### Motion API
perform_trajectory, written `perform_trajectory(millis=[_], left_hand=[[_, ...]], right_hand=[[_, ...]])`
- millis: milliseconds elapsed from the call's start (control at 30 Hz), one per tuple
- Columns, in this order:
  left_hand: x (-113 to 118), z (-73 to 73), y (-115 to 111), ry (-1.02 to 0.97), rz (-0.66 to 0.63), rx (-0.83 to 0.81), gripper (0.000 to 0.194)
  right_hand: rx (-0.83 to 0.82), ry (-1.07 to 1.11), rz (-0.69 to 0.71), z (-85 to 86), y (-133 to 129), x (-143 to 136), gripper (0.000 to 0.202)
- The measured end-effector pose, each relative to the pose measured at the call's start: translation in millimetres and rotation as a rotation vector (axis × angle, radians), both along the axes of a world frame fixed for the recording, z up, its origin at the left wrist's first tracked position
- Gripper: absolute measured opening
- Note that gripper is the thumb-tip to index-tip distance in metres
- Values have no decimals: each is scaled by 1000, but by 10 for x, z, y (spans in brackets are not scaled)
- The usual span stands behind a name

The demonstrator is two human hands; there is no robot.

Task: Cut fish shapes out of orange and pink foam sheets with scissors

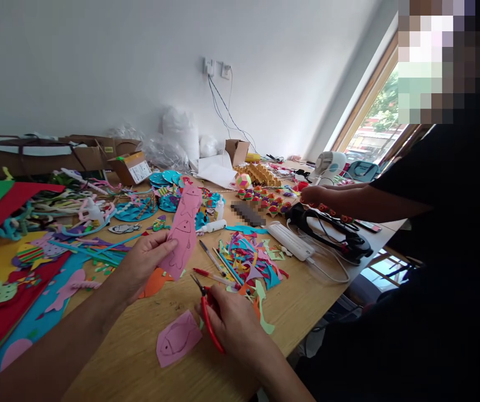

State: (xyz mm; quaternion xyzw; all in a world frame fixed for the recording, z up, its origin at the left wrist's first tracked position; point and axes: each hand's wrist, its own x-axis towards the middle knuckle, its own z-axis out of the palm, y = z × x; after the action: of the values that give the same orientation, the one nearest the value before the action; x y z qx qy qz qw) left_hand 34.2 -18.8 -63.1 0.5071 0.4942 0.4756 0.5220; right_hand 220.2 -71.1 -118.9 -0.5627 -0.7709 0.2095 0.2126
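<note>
My left hand (150,259) pinches a strip of pink paper (183,234) with fish outlines drawn on it, raised above the table. In my right hand (238,324) is a pair of red-handled scissors (209,315), whose dark blades point up toward the strip but stay apart from it. A cut-off pink piece (179,338) with one drawn fish lies flat on the table, left of my right hand. Beyond the scissors are a red pen (215,277) and a heap of coloured paper scraps (248,259).
A white power strip (290,241) and its cable lie to the right, beside a black strap-like device (332,231). Another person's arm (361,201) reaches in from the right. Coloured sheets (34,301) and pipe cleaners (64,201) cover the left. White glue bottles (212,226) lie mid-table.
</note>
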Motion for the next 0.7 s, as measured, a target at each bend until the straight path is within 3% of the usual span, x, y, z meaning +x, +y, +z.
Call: perform_trajectory(millis=[100, 167, 267, 333, 500, 700], left_hand=[[-22, -3, 14, -18, -26, 0, 25], [-28, -5, 13, -7, -52, -10, 24], [-19, -7, -9, 43, -135, -51, 23], [-3, -11, -32, 86, -214, -64, 25], [45, -11, -82, 313, -414, 10, 30], [48, 89, -138, 372, -570, 37, 32]], right_hand=[[-41, 204, 18, -24, 19, 111, 22], [-89, 467, -3, 4, 27, 156, 26], [-111, 893, -107, 118, 52, 170, 28], [-82, 1053, -172, 225, 90, 154, 28], [-35, 1207, -164, 461, 228, 98, 27], [-76, 1233, -127, 535, 258, 26, 24]])
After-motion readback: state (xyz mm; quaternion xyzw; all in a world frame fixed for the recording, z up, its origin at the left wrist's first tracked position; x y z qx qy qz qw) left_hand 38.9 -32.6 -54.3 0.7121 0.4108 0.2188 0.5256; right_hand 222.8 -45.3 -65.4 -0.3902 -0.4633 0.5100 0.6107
